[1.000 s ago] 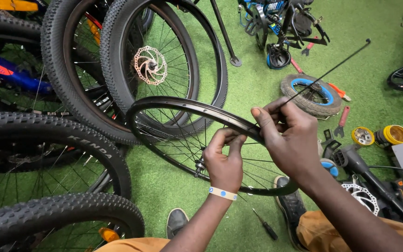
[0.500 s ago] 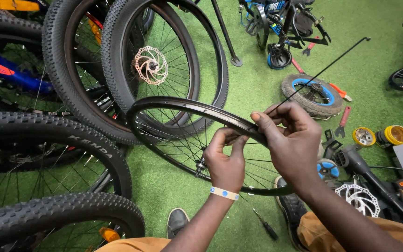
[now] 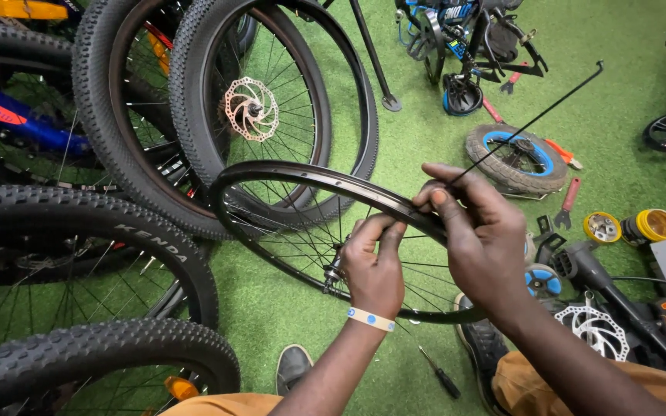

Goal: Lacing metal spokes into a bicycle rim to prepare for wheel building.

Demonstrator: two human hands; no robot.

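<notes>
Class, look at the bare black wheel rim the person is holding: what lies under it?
Under the rim, through its spokes, green turf shows, and a screwdriver lies below its near edge. The left hand and right hand cover part of the rim and the ground beneath.

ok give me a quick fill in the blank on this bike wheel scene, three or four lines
1. Both hands work at the bare black ____ of the wheel, which has no tyre.
2. The right hand pinches a long thin loose ____ that sticks up to the right.
3. The left hand wears a pale ____ at the wrist.
4. A small screwdriver lies on the ____ turf.

Missing words: rim; spoke; wristband; green
</notes>
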